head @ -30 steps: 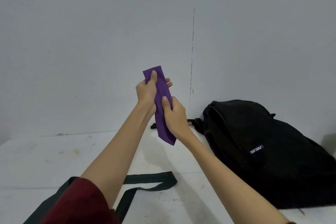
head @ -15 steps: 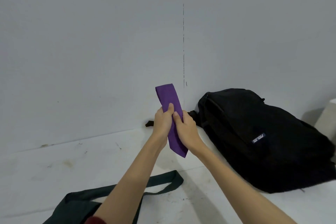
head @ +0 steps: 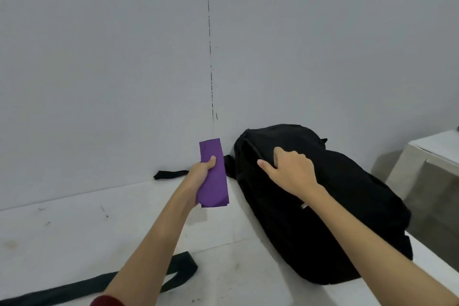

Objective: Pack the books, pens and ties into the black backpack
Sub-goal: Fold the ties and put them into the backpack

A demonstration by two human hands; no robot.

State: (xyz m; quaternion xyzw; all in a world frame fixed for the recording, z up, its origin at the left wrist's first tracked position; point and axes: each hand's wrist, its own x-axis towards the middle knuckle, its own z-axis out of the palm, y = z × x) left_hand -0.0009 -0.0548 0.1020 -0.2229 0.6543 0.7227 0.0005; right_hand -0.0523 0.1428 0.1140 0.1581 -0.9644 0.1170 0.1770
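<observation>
A folded purple tie (head: pixel 213 174) stands upright in my left hand (head: pixel 198 174), which grips it with the thumb across its front, just left of the backpack. The black backpack (head: pixel 347 206) lies on the white table against the wall at the right. My right hand (head: pixel 289 171) rests on the backpack's upper front near its top seam, fingers bent over the fabric; whether it pinches a zip or the cloth is hidden.
A dark green tie (head: pixel 139 281) lies looped on the white table (head: pixel 62 236) at the near left. A black backpack strap (head: pixel 170 174) sticks out along the wall. A pale block (head: pixel 427 164) stands at the far right.
My right hand let go of the purple tie and moved right onto the backpack. My left hand alone now holds the tie, lower and closer to the bag.
</observation>
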